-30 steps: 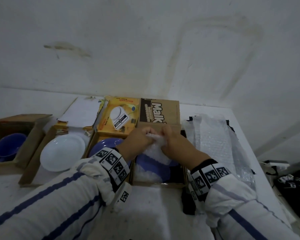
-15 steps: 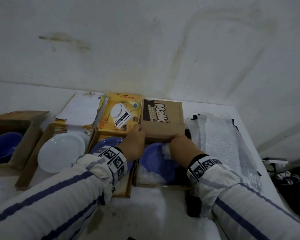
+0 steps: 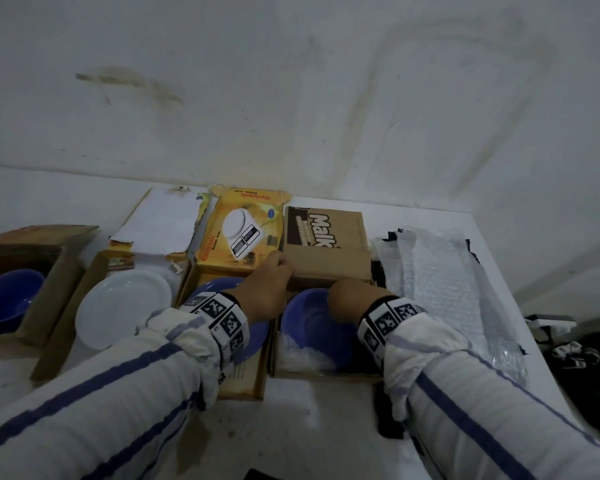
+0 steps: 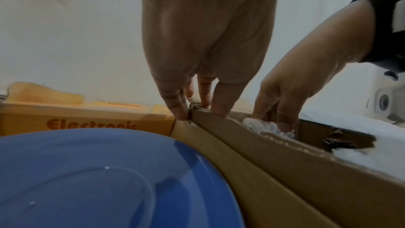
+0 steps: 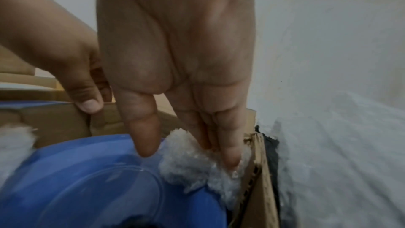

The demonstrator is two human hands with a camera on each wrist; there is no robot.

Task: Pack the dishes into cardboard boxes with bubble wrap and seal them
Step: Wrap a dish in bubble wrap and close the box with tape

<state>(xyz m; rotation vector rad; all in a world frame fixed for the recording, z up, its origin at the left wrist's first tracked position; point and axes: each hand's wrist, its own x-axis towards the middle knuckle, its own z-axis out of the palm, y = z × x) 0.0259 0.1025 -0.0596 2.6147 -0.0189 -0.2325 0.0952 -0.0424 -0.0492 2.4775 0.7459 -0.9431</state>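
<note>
The left hand (image 4: 206,44) pinches the box (image 4: 274,146) corner while the right hand's (image 5: 175,58) straight fingers press bubble wrap (image 5: 197,166) (crumpled) beside the bowl (image 5: 92,183).

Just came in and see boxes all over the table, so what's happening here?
A person is packing dishes. Their right hand pushes a wad of bubble wrap down between a blue plate and the wall of the brown box, still open. The left hand steadies that box's far corner. Beside it, another blue plate sits in a yellow box, and a white plate and more bubble wrap wait nearby.
</note>
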